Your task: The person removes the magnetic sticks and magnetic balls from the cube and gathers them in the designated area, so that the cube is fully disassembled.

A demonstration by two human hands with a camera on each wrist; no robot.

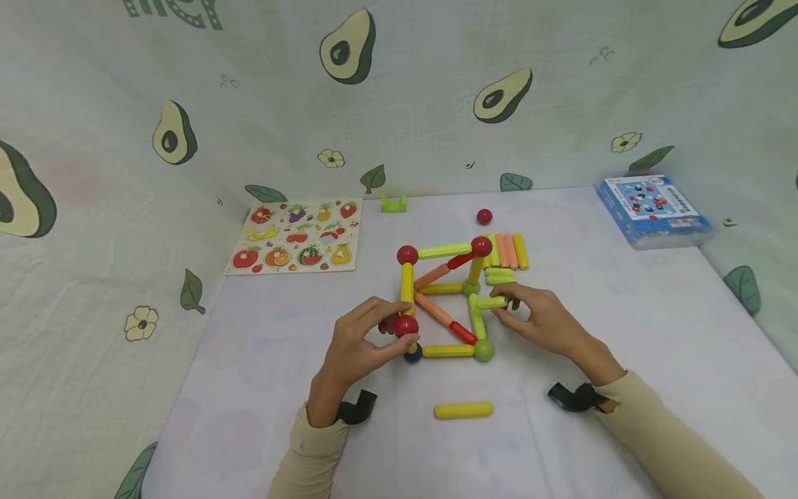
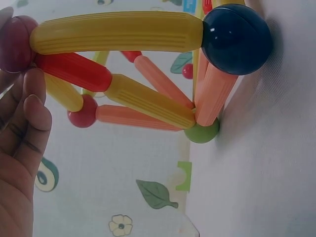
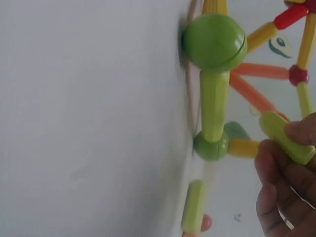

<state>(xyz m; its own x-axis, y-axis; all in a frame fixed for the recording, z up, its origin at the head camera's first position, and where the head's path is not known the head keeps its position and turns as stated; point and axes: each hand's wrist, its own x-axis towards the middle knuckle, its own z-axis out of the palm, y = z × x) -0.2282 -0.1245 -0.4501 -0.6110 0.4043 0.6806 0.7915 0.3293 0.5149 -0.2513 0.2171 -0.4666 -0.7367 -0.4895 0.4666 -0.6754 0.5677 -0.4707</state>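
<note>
The head view looks down over the table (image 1: 623, 333); both wrist views sit close beside the stick-and-ball frame (image 1: 445, 298).

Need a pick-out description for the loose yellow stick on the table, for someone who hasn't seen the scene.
Start at the ball-and-stick frame in the middle of the white table. Come toward the person, past the frame's near edge, to the bare stretch between the two sleeves. The loose yellow stick lies flat there alone, touching nothing, unlike the sticks joined into the frame or lined up in the row behind it.

No legible text, even on the blue box (image 1: 652, 209).
</note>
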